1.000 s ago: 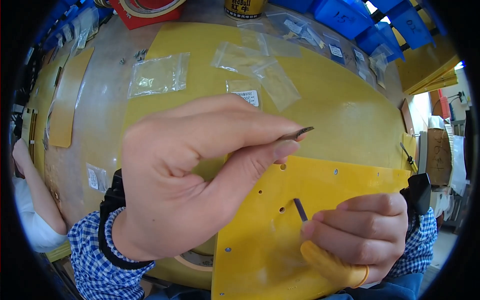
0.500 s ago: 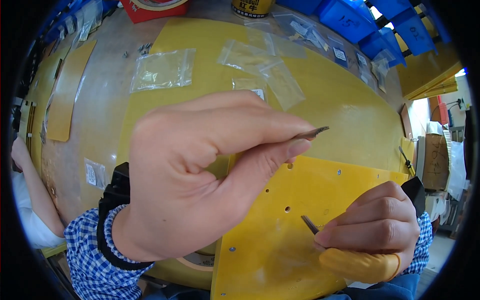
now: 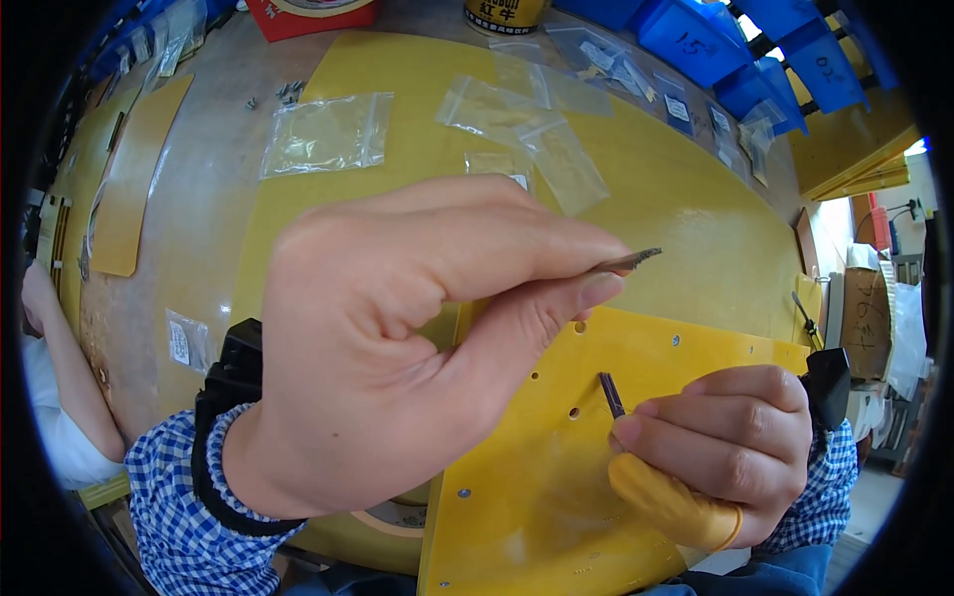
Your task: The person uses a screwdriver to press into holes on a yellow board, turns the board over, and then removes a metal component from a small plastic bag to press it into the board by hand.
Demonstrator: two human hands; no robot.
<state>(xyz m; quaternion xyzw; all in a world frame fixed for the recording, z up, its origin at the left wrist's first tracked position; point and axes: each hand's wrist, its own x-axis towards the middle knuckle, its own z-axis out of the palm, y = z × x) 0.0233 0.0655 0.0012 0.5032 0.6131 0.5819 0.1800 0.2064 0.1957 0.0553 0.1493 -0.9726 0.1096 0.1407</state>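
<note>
My left hand (image 3: 388, 328) is raised over the middle of the bench, its thumb and index finger pinched on a small bundle of thin metal pieces (image 3: 648, 258). Their dark, toothed-looking ends stick out past the fingertips; the exact kind is too small to tell. Lower right, my right hand (image 3: 730, 447) is closed around a few slim dark metal strips (image 3: 610, 392), which point up and away from me. One digit of that hand wears a yellow finger cot (image 3: 671, 502). Below both hands lies a yellow board (image 3: 537, 477) with drilled holes and small metal inserts.
Clear zip bags (image 3: 328, 134) lie on a large yellowish sheet (image 3: 696, 219) at the back. Loose small metal parts (image 3: 288, 91) sit near them. Blue bins (image 3: 691, 40) stand far right, a tin (image 3: 504, 14) and red box (image 3: 308, 22) at the back. Another person's arm (image 3: 70, 368) rests at left.
My right hand has moved a little up and left, and the strips in it now stand more upright. The left hand has shifted only slightly, still pinching its bundle.
</note>
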